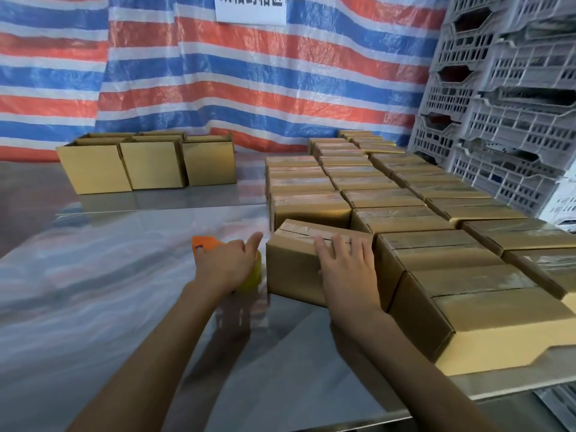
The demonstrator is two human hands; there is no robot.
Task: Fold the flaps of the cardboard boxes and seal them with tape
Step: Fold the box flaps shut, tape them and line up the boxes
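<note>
A closed cardboard box point(293, 266) with tape along its top seam lies in front of me on the metal table point(93, 291). My right hand point(346, 269) rests flat on its top near edge, fingers spread and straight. My left hand point(229, 266) grips an orange tape dispenser point(204, 243) with a yellowish tape roll point(254, 277), just left of the box, index finger pointing toward it. To the right, several taped boxes point(436, 244) stand packed in rows. Three open boxes point(149, 163) with their flaps up stand at the far left of the table.
Stacked grey plastic crates point(505, 104) rise at the right, behind the taped rows. A red, white and blue striped tarp point(218, 88) hangs behind the table, with a white sign point(251, 9) at the top. The table's front edge runs near my right forearm.
</note>
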